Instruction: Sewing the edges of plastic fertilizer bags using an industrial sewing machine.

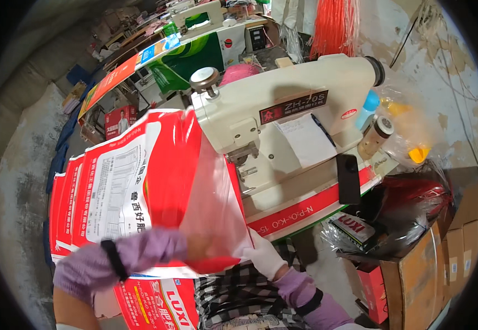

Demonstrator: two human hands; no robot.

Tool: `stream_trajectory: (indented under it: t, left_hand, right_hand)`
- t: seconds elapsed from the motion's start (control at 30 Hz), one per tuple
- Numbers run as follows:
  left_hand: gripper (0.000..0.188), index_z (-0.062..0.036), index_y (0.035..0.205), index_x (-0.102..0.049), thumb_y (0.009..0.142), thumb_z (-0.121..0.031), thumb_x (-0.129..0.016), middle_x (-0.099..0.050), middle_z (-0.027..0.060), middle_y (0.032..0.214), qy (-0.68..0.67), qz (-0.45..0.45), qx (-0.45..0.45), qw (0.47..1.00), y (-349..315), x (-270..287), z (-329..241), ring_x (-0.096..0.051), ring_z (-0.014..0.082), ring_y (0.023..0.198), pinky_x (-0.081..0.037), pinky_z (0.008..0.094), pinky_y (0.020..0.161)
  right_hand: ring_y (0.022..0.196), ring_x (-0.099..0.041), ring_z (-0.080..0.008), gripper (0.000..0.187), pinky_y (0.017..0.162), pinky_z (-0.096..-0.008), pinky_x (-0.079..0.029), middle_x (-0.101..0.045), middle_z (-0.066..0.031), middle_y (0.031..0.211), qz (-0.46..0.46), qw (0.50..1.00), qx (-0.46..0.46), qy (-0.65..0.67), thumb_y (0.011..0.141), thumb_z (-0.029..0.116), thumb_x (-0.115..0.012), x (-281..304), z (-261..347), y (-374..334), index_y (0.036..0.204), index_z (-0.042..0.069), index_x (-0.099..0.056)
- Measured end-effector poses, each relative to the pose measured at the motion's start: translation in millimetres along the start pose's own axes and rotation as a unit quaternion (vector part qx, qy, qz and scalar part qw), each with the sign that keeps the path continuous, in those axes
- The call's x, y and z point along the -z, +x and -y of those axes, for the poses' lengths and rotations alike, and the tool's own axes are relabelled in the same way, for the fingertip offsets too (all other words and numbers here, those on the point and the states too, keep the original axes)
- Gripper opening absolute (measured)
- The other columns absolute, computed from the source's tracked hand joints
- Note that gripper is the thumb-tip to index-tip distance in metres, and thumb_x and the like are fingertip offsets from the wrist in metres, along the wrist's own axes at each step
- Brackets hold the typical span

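A red and white printed sack (pixel 178 165) lies on top of a stack of similar sacks, in front of the sewing machine (pixel 228 118). A translucent plastic liner (pixel 212 203) shows at the sack's right side. My left hand (pixel 205 246) is at the liner near the sack's lower edge; motion and the film blur it, so its fingers do not show clearly. My right hand (pixel 265 256), in a white glove, pinches the sack's lower right corner. Purple sleeves with black bands cover both forearms.
A dark phone (pixel 348 179), a paper sheet with a pen (pixel 304 140) and a lidded jar (pixel 375 136) rest on the machine. Cardboard boxes (pixel 418 275) stand at the right. Red string (pixel 335 27) hangs behind. Another sack (pixel 159 302) lies near my lap.
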State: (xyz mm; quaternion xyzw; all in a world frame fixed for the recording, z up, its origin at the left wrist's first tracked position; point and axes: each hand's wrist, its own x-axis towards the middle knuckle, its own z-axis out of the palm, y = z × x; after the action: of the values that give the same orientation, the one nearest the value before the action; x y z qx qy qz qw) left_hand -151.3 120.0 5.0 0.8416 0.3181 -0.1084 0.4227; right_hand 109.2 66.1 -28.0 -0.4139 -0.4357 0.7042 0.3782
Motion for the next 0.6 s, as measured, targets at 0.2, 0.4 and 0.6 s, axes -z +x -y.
stream_trajectory:
  t: [0.2,0.4,0.6]
  left_hand:
    - [0.016,-0.0069,0.099,-0.064,0.083,-0.010,-0.062,-0.062,0.0113,0.100,0.217,-0.098,-0.079,0.968,-5.3,-22.6,-46.6,-0.059,0.0296,0.099,-0.047,0.0389,0.089]
    - [0.019,-0.0062,0.079,-0.059,0.077,-0.020,-0.072,-0.060,0.0120,0.088,0.061,-0.143,-0.102,0.983,38.4,32.2,-102.6,-0.059,0.0330,0.088,-0.049,0.0440,0.078]
    - [0.027,-0.0075,0.085,-0.062,0.088,-0.034,-0.059,-0.061,0.0104,0.059,0.139,-0.054,-0.023,0.989,17.4,-22.3,-136.7,-0.062,0.0337,0.051,-0.050,0.0440,0.049]
  right_hand:
    - [0.106,-0.061,-0.0207,0.058,0.092,-0.0311,-0.047,-0.062,-0.0137,0.119,0.002,0.998,-0.063,0.016,0.080,0.001,-0.044,2.6,-18.6,1.2,0.138,0.000,-0.045]
    - [0.099,-0.057,-0.0141,0.054,0.086,-0.0259,-0.049,-0.060,-0.0068,0.115,-0.065,0.971,-0.119,0.198,0.083,-0.001,-0.044,-23.6,-50.7,-25.7,0.138,0.000,-0.045]
    - [0.111,-0.057,-0.0174,0.046,0.092,-0.0284,-0.047,-0.058,-0.0089,0.124,0.062,0.989,-0.105,0.089,0.091,0.004,-0.047,-23.8,-13.6,-76.2,0.138,0.004,-0.045]
